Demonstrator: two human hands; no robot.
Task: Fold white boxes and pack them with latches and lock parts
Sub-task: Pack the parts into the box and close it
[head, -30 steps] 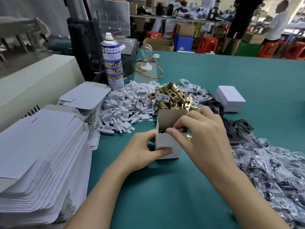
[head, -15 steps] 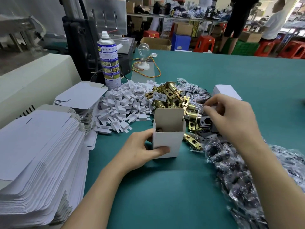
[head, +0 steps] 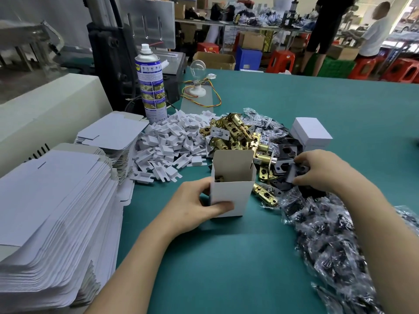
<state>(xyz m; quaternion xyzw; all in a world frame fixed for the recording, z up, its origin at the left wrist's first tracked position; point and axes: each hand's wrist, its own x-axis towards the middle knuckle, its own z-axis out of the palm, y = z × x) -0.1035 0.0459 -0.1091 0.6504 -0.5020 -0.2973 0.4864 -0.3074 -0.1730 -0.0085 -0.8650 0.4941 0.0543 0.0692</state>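
Fingers point(head: 222, 206) of the left hand point(head: 195, 207) are wrapped round the open white box point(head: 231, 193), thumb on the near face, holding it upright on the green worktop point(head: 226, 257). The right hand point(head: 322, 171) has its fingertips pinched on a flat lock plate point(head: 292, 175) at the edge of the parts heap, just right of the box.

Progress-wise, I'd say early days. Biggest thing by far is the stack of flat box blanks point(head: 45, 200) on the left, with a smaller stack point(head: 111, 134) behind it, all unfolded. Then there's the sprawl of bagged dark parts point(head: 328, 234) down the right side, the pile of white inserts point(head: 167, 143), and the brass latches point(head: 235, 134) heaped behind the box, with black plates point(head: 285, 152) beside them.

Only one closed white box point(head: 310, 132) sits finished, on the far side of the heap. The one in hand is folded, top flap up, with a brass piece point(head: 218, 177) showing inside. So my guess is latch in, plate next, then maybe a bag and shut the lid. Loads left.
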